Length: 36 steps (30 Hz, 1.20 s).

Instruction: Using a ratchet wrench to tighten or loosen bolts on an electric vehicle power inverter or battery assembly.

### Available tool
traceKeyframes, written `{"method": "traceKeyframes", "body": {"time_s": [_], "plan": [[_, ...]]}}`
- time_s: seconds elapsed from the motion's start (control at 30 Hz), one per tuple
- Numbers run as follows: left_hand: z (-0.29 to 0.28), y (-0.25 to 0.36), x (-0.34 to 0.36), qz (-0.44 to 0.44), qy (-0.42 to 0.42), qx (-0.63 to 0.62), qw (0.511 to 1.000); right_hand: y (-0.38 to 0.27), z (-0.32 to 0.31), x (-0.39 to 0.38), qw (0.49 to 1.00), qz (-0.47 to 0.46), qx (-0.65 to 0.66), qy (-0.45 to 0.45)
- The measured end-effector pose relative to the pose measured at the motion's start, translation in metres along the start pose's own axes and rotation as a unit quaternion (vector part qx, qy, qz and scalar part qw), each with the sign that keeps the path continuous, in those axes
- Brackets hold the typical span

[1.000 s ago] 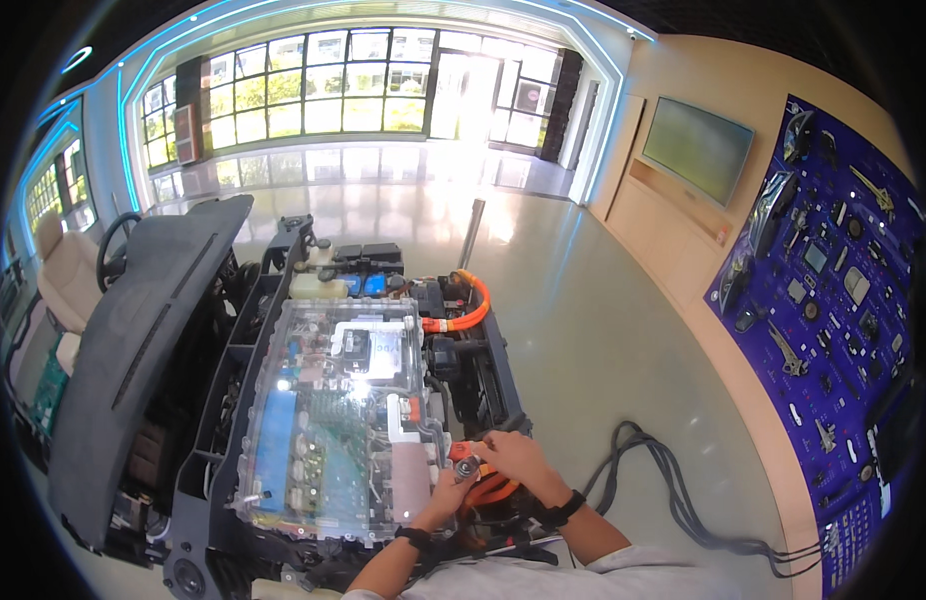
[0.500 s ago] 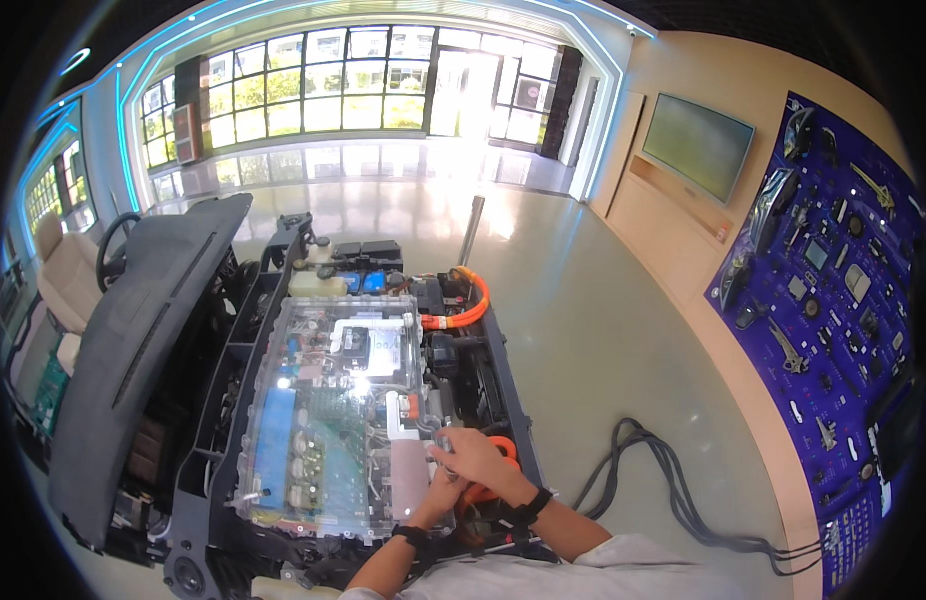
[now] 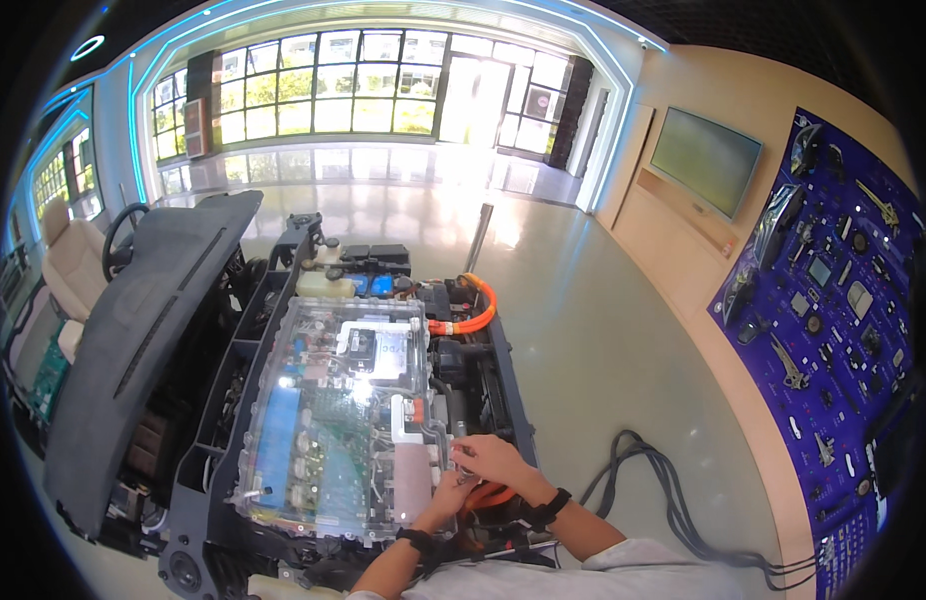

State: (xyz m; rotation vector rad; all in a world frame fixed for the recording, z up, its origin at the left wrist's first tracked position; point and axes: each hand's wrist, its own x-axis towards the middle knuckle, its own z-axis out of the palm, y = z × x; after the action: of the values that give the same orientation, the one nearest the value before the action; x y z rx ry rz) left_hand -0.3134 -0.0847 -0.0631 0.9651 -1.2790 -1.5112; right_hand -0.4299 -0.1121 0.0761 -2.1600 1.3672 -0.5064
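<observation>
Head view: left hand (image 3: 445, 497) and right hand (image 3: 501, 463) close together beside right edge of clear-covered unit (image 3: 333, 450), near lower corner. Curled fingers; contents of either grip hidden, cannot tell. Orange cables (image 3: 495, 494) just below right hand. Possible risks: snag of right wristband (image 3: 549, 508) on cables, from cramped space; scratch to unit's cover, from slipped fingers.
</observation>
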Motion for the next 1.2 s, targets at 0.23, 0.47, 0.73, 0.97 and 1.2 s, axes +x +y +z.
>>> {"method": "traceKeyframes", "body": {"time_s": [0.23, 0.47, 0.73, 0.97, 1.2], "plan": [[0.018, 0.026, -0.019, 0.055, -0.047, -0.001, 0.997, 0.016, -0.027, -0.068, 0.971, 0.220, 0.063, -0.072], [0.017, 0.017, -0.013, 0.022, -0.029, 0.003, 0.999, 0.021, -0.013, -0.047, 0.990, 0.124, 0.045, 0.048], [0.006, 0.026, -0.001, 0.173, 0.044, -0.102, 0.979, -0.043, 0.021, 0.036, 0.978, -0.073, -0.113, -0.160], [0.011, 0.028, 0.001, 0.220, 0.031, 0.059, 0.973, -0.037, 0.016, 0.024, 0.964, -0.139, -0.043, -0.221], [0.014, 0.037, 0.004, 0.108, -0.037, 0.009, 0.993, 0.002, -0.009, -0.005, 0.992, 0.080, 0.055, -0.077]]}}
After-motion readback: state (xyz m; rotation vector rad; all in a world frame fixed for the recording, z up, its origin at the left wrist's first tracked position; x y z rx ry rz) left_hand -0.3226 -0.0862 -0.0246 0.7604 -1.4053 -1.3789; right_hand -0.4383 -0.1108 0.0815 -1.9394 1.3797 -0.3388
